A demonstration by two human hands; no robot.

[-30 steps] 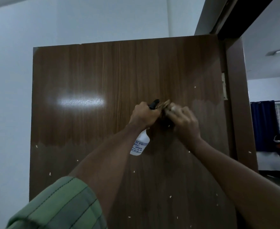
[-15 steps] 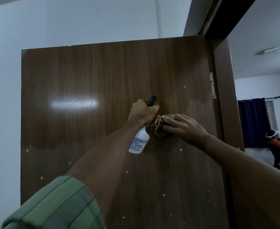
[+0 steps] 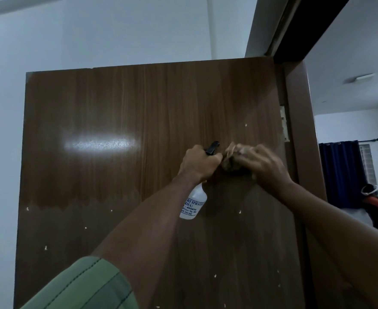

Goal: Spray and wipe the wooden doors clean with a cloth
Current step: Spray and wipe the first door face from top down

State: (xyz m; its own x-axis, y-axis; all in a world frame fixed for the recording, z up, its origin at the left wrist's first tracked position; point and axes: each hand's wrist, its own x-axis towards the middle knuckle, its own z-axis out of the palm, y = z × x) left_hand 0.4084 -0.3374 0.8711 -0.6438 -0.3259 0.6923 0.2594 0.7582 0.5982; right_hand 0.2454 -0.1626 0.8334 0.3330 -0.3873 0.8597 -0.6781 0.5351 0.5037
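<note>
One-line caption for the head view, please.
Left hand grips a white spray bottle while the right hand rubs a brown cloth on the wooden door.

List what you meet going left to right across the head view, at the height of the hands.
White wall → wooden door with its light glare → left hand gripping the spray bottle → cloth → right hand → door frame → dark curtain.

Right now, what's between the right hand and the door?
In the head view, a bunched cloth lies under the right hand, pressed against the wooden door.
</note>
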